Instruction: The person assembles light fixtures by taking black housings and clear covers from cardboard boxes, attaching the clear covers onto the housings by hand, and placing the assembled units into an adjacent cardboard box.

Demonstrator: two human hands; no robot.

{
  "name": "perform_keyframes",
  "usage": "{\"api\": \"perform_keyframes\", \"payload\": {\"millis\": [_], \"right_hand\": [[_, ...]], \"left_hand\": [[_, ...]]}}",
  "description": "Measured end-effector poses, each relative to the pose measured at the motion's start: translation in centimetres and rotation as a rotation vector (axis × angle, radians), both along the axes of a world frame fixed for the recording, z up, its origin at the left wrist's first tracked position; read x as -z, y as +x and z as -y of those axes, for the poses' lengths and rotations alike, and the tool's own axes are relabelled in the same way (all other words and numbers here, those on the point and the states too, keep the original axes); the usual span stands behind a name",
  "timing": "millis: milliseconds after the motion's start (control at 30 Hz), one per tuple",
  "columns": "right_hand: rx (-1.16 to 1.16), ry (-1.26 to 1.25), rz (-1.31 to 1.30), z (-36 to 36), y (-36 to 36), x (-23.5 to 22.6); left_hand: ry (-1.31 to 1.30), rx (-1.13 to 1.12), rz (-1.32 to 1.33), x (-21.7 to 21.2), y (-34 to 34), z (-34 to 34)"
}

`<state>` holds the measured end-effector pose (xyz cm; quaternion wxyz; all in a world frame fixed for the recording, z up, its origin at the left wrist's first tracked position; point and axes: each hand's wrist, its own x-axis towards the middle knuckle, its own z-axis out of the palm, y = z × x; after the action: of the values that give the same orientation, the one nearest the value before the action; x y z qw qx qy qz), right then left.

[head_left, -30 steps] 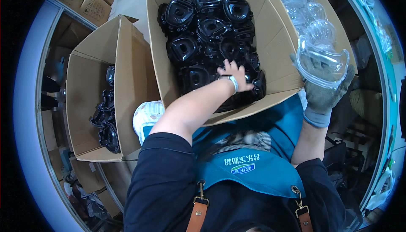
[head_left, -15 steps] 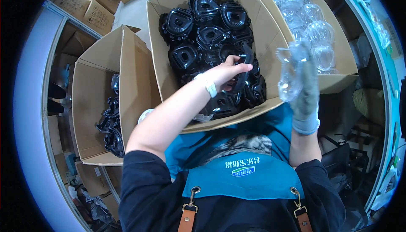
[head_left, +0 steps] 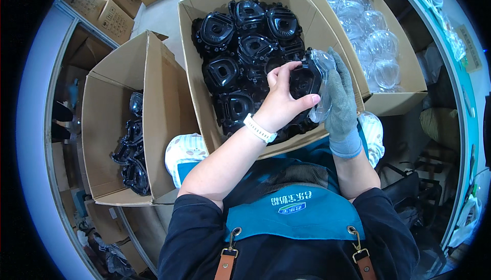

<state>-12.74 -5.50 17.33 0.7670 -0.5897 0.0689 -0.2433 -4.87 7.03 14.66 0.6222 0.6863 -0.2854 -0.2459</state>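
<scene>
Over the right side of the middle carton [head_left: 327,24], my bare left hand [head_left: 281,93] grips a black plastic housing [head_left: 303,79] between thumb and fingers. My gloved right hand [head_left: 341,96] holds a clear plastic cover [head_left: 322,68], its fingers along the cover's outer side. The cover and the housing meet face to face, both standing on edge; whether they are joined cannot be seen. Below them, several glossy black housings [head_left: 255,47] lie piled in the carton.
At the right, another carton [head_left: 396,103] holds several clear covers [head_left: 381,42]. A carton on the left [head_left: 115,75] has a few black parts [head_left: 134,149] with clear covers inside. More closed cartons [head_left: 117,19] stand at the far left. A teal-edged bench [head_left: 473,111] runs along the right.
My right hand has moved left with the clear cover, bringing it against the black housing. My left hand has lifted the housing from the pile and turned it toward the cover.
</scene>
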Motion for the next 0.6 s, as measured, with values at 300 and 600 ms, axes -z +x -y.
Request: {"api": "perform_keyframes", "payload": {"millis": [300,600], "right_hand": [[-0.016,0.08,0.11,0.2,-0.1,-0.6],[-0.07,-0.049,0.065,-0.4,-0.1,0.0]], "left_hand": [[-0.058,-0.056,-0.023,-0.2,-1.0,-0.1],[-0.019,-0.096,0.117,0.3,-2.0,0.3]]}}
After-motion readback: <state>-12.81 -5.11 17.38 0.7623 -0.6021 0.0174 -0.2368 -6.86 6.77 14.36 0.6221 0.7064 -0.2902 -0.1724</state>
